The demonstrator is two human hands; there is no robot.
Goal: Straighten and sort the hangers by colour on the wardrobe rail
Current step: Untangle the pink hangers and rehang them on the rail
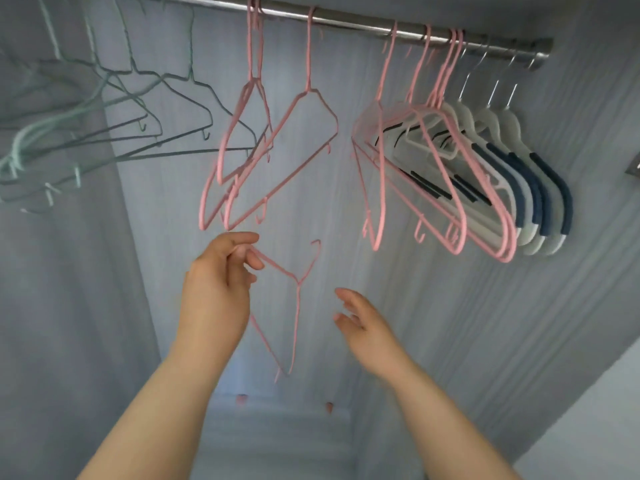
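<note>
My left hand [221, 275] holds one loose pink hanger [297, 306] below the rail [346, 20]; its fingers [242, 239] are curled and pinch the wire at one shoulder end; the hanger dangles tilted, off the rail, with its hook pointing up and to the right. My right hand [367, 327] sits just right of that hanger without touching it; its fingers are loose and spread and carry nothing.

Along the rail from the left I see pale green hangers [19, 143] and dark grey hangers [173, 154], bunched and skewed at odd angles. Near the middle come a few hooked pink hangers [254, 57], swung askew; then there is a gap. After it a second pink group [450, 57] hangs close together, lying against the white hangers [510, 129] with navy pads at the rail's right end; those white ones hang evenly, side by side. The wardrobe wall [381, 306] behind everything is grey; motion blur softens the finer detail.
</note>
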